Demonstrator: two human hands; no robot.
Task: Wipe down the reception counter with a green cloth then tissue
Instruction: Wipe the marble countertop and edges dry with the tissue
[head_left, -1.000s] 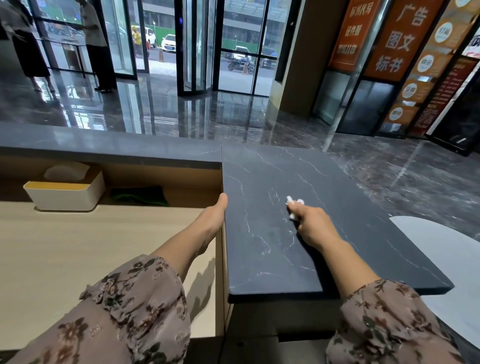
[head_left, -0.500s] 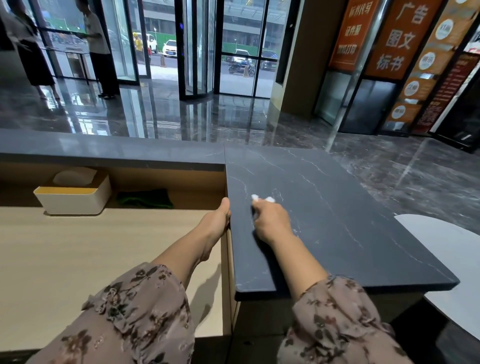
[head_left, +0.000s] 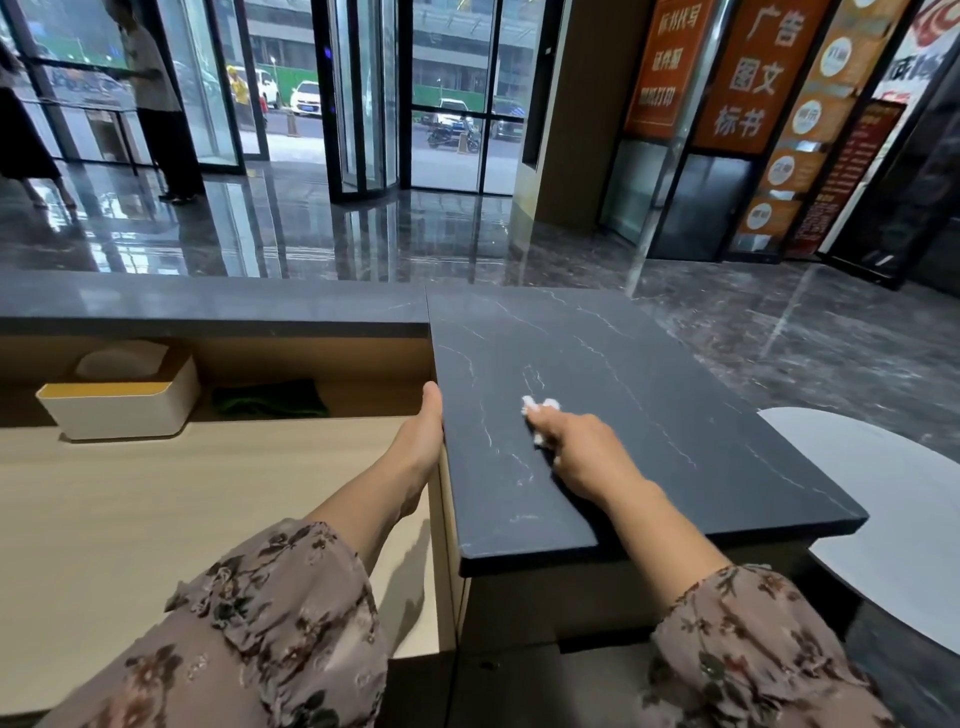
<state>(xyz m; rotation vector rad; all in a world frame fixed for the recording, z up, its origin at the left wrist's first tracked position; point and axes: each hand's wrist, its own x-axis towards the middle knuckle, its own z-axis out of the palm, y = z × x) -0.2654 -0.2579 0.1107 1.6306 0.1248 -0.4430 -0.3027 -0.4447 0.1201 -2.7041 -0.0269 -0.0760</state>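
While the left grip (head_left: 418, 447) meets the counter (head_left: 675, 415) edge, closure unclear, the right grip (head_left: 582, 452) clutches tissue (head_left: 537, 405).

The reception counter top (head_left: 649, 415) is seen as a dark grey, matte stone slab veined with thin white lines and raised above a pale wooden desk surface (head_left: 156, 493). A narrower strip of the same stone is joined to its far left edge. A small white crumpled tissue (head_left: 540, 406) is pressed against the slab, left of its middle. It is mostly covered by the right hand (head_left: 582, 452), whose fingers are curled over it, so only its ragged ends are shown past the fingertips. The green cloth (head_left: 270, 399) is seen lying bunched on the wooden desk surface, in shadow beneath the stone strip, well apart from the tissue.
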